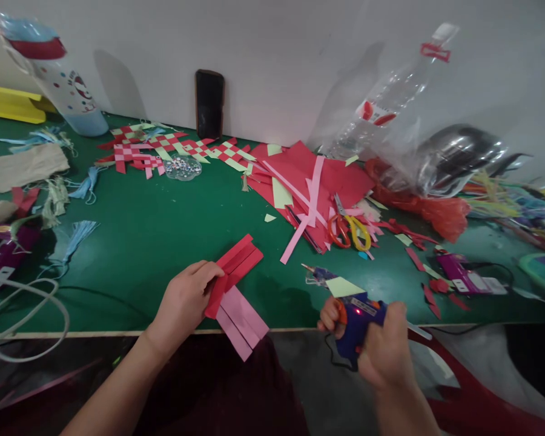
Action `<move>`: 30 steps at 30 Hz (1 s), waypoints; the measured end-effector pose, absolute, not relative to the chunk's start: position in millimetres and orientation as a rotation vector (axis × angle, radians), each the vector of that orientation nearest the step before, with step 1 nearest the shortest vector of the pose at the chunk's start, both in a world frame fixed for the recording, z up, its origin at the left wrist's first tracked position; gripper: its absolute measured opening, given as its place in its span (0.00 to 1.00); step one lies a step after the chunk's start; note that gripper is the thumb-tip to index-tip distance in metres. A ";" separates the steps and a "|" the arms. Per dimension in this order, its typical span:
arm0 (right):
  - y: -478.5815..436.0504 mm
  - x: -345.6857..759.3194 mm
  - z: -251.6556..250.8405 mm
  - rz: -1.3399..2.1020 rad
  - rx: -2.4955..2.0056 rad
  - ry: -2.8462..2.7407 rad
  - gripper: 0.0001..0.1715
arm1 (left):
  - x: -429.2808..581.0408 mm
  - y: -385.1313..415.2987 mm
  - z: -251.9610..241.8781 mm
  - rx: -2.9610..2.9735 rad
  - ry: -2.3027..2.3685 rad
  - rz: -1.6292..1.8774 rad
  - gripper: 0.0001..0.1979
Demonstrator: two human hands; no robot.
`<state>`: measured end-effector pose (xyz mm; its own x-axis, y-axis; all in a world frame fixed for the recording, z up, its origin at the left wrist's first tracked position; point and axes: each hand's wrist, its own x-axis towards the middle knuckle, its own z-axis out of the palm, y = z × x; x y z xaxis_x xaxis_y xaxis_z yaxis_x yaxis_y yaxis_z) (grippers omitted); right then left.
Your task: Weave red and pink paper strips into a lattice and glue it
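Red and pink paper strips [241, 315], crossed over one another, are pinched in my left hand [186, 297] above the front edge of the green table [140, 242]. The red strips point up and right, the pink ones down and right. My right hand [384, 345] grips a blue hot glue gun [356, 327] with a small lit red light. Its nozzle points left, away from the paper strips. A pale green paper piece [345, 286] lies against the top of the gun. Scissors [349, 227] with red and yellow handles rest on paper scraps behind it.
Red sheets [340, 178] and cut strips pile up at the back. Woven paper pieces [168, 144] and a dish of beads [183, 168] lie left of them. A phone [209, 103], a drinking bottle [68, 85] and a plastic bottle [386, 97] lean near the wall. A white cable [54, 303] curls at left.
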<state>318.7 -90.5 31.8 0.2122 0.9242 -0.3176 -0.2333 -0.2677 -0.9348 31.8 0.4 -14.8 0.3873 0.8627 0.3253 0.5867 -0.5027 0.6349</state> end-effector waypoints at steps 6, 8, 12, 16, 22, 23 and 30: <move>-93.8 314.1 33.8 1.280 -1.345 -0.690 0.26 | 31.2 1.0 -12.2 2.249 1.244 0.885 0.12; -92.8 312.9 35.5 1.225 -1.353 -0.731 0.25 | 31.1 1.2 -11.6 2.253 1.233 0.886 0.12; -88.8 311.5 40.4 1.196 -1.366 -0.813 0.32 | 30.9 1.4 -12.8 2.260 1.206 0.916 0.12; -86.0 313.6 40.3 1.200 -1.335 -0.852 0.48 | 30.2 1.3 -16.1 2.266 1.200 0.925 0.13; -88.3 319.5 30.1 1.206 -1.334 -0.764 0.65 | 29.4 1.9 -17.6 2.269 1.197 0.903 0.13; -89.1 319.6 29.2 1.200 -1.324 -0.752 0.65 | 29.3 2.1 -17.5 2.277 1.196 0.899 0.13; -91.1 314.8 33.8 1.139 -1.284 -0.771 0.57 | 28.9 1.9 -17.2 2.281 1.167 0.907 0.14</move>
<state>314.8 -91.1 33.8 0.3023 0.9414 -0.1495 -0.2115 -0.0867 -0.9735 28.9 1.9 -17.2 0.4349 0.8258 0.3592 0.5516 -0.5596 0.6186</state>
